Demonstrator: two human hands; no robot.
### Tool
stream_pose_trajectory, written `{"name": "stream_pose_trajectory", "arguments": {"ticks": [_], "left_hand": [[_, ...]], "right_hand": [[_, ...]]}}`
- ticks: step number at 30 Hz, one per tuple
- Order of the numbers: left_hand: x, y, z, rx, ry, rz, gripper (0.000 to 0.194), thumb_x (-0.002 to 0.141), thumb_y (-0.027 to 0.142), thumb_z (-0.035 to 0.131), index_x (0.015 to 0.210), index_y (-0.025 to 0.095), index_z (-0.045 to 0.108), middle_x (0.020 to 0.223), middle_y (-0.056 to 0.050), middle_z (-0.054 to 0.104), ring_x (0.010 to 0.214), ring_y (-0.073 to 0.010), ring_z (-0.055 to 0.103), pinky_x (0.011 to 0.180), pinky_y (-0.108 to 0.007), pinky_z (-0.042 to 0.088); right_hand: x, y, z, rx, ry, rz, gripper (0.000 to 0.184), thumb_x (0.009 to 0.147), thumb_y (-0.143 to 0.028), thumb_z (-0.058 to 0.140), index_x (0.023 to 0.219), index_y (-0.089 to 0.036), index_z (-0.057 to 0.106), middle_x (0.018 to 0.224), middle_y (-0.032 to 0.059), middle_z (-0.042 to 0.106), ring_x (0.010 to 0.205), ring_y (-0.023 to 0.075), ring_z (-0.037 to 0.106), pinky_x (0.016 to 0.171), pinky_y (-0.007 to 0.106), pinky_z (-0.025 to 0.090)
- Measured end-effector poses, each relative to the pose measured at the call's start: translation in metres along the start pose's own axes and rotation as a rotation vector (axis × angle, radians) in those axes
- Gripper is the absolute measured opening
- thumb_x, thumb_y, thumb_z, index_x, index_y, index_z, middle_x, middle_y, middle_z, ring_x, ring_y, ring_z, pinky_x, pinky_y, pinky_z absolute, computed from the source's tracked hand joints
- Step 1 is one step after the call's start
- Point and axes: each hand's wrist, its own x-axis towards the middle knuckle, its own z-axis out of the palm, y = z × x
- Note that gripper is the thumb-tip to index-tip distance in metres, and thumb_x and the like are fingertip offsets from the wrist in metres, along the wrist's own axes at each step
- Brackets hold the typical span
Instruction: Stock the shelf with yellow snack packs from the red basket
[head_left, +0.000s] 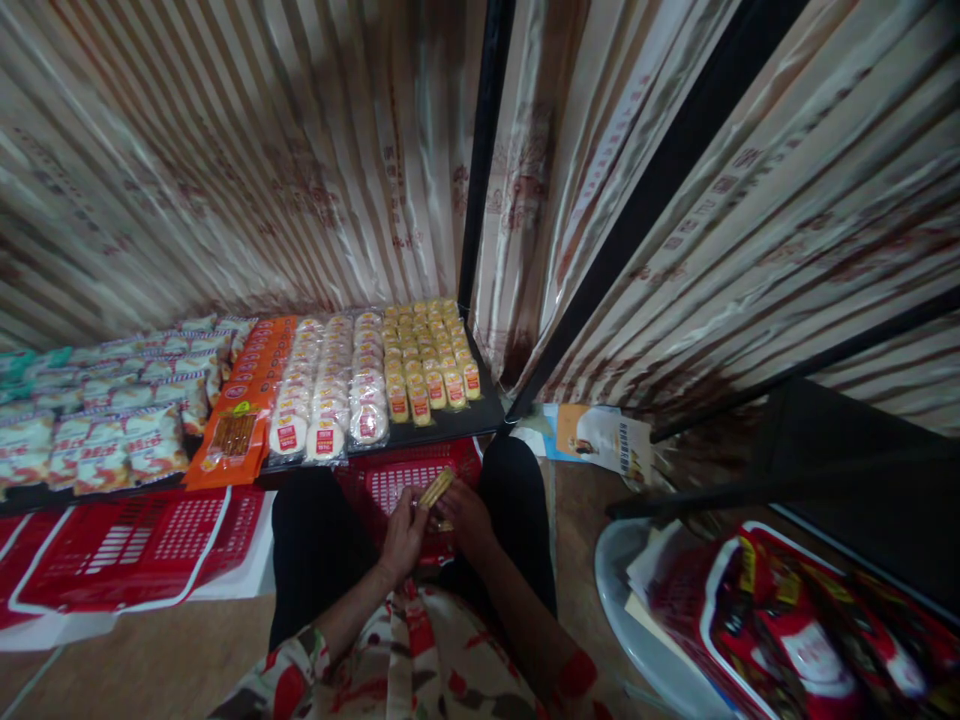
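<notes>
My left hand and my right hand meet over my lap, both closed on a small yellow snack packet held at a slant between them. They hover above a red plastic basket that sits between my knees. Just beyond the basket, a low black shelf carries rows of the same kind of yellow packets, round white cakes in wrappers, orange packs of stick snacks and white bagged snacks.
Striped glossy curtains hang behind the shelf, split by black frame posts. Another red basket lies on the floor at left. At right a white stool holds a basket of red packets. A leaflet lies on the floor.
</notes>
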Motion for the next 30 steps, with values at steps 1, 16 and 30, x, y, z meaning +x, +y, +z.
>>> {"name": "stream_pose_trajectory", "arguments": {"ticks": [1,16,30], "left_hand": [[0.0,-0.001,0.001,-0.037,-0.009,-0.021,0.033,0.082,0.049,0.045,0.097,0.02,0.048,0.08,-0.002,0.065,0.068,-0.0158,0.061,0.067,-0.03,0.049],[0.013,-0.006,0.007,-0.3,0.009,-0.242,0.041,0.069,0.055,0.054,0.087,0.017,0.057,0.076,-0.003,0.066,0.071,-0.0189,0.064,0.064,-0.032,0.05],[0.016,-0.006,0.005,0.116,0.105,0.002,0.028,0.08,0.039,0.047,0.095,0.019,0.059,0.095,-0.005,0.066,0.085,-0.0174,0.062,0.073,-0.029,0.048]], "right_hand": [[0.0,0.001,0.001,0.029,0.007,0.027,0.027,0.06,-0.038,0.07,0.081,-0.022,0.061,0.077,0.0035,0.068,0.076,0.0197,0.066,0.068,0.032,0.053],[-0.009,-0.009,0.011,0.0,0.062,0.091,0.036,0.055,-0.035,0.07,0.086,-0.02,0.062,0.086,0.0041,0.07,0.069,0.0188,0.064,0.059,0.027,0.048],[-0.006,-0.016,0.006,-0.051,0.117,-0.046,0.035,0.058,-0.033,0.07,0.089,-0.02,0.063,0.093,0.0061,0.072,0.092,0.0261,0.066,0.08,0.037,0.052]]}}
